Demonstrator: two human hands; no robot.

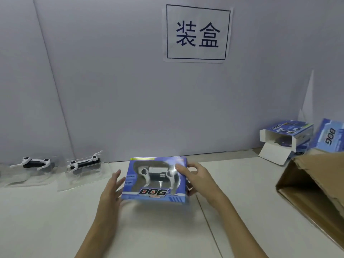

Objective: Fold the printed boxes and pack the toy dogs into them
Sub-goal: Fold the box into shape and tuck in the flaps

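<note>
Box: we held the blue printed box (pixel 155 180), a toy dog (pixel 160 175) behind its window, over the table's (pixel 167 229) middle.
Left hand (pixel 111 189): our straight fingers pressed its left side.
Right hand (pixel 193 175): our curled fingers gripped its right edge.
Far-left edge: two bagged dogs (pixel 61 164) lay.

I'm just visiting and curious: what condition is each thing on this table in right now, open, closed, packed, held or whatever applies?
Blue printed window box: closed, toy dog inside, held between both hands.
Left hand: fingers straight, at the box's left side.
Right hand: fingers curled round the box's right edge.
Two black-and-white toy dogs in clear trays: unpacked, on the table.
Blue box by the wall: lying down, end flap open.
Brown cardboard carton: open, tipped on its side.
</note>
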